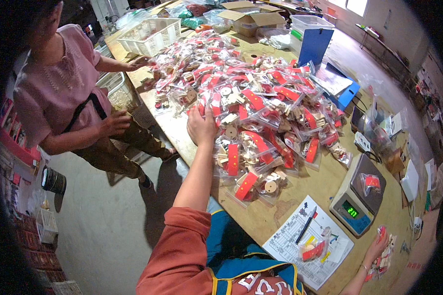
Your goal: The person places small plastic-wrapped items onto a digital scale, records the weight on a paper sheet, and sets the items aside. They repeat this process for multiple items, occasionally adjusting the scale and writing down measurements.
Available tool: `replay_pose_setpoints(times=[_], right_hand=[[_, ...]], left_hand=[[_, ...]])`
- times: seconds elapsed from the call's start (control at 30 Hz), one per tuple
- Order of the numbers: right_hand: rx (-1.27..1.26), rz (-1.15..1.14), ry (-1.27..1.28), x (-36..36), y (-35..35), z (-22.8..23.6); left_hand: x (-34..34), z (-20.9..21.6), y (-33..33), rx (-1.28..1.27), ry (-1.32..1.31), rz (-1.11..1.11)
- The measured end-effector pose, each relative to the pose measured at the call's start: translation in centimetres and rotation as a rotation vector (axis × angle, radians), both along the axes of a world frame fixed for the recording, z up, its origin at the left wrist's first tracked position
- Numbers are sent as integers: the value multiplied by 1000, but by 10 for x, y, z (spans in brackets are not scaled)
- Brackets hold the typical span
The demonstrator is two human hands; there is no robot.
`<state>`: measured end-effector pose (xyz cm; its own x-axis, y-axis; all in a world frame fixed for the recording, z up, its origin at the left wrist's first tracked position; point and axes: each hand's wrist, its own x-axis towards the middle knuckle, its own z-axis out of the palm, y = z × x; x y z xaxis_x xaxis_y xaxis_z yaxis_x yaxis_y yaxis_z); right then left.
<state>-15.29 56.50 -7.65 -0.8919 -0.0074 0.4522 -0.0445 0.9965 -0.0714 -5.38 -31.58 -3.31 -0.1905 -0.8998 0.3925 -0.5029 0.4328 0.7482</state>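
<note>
My left hand (202,127) reaches to the near left edge of a large heap of clear plastic bags (253,145) holding wooden parts and red strips with yellow stars. Its fingers curl over a bag (215,104) at the heap's edge. At the lower right, my right hand (376,247) is closed on a similar bag (382,231), beside more bags of wooden parts (383,258); its fingers are partly hidden. A digital scale (352,209) with a lit green display stands between the heap and my right hand, one bag (370,183) on its pan.
A printed sheet (285,241) lies before me with a pen (306,225) and a small bag (314,250) on it. A co-worker (66,93) stands left, one hand at the heap. White crates (152,37), a cardboard box (251,22) and a blue folder (315,46) stand beyond.
</note>
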Motion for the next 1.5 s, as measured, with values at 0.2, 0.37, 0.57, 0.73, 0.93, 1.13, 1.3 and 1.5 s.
replay_pose_setpoints(times=[0.2, 0.37, 0.57, 0.73, 0.93, 1.13, 1.3, 1.5], right_hand=[[15, -21, -26, -2, 1, -2], [10, -1, 25, 1, -5, 0], [7, 25, 48, 1, -3, -3], [-2, 33, 58, 1, -4, -3], [-8, 17, 40, 5, -9, 3], [16, 24, 56, 4, -10, 5], [3, 28, 44, 7, -12, 7], [12, -10, 0, 3, -12, 7]], left_hand=[[0, 0, 1, -41, 18, 2], [1, 1, 0, -17, -10, -9], [-2, -10, -6, -65, 27, 28], [-7, -18, -14, -142, 132, 19], [-5, -12, -11, -106, 141, 33], [1, 0, -4, -37, 89, 31], [2, 5, -1, 15, 59, 25], [1, 1, -4, -6, 30, 31]])
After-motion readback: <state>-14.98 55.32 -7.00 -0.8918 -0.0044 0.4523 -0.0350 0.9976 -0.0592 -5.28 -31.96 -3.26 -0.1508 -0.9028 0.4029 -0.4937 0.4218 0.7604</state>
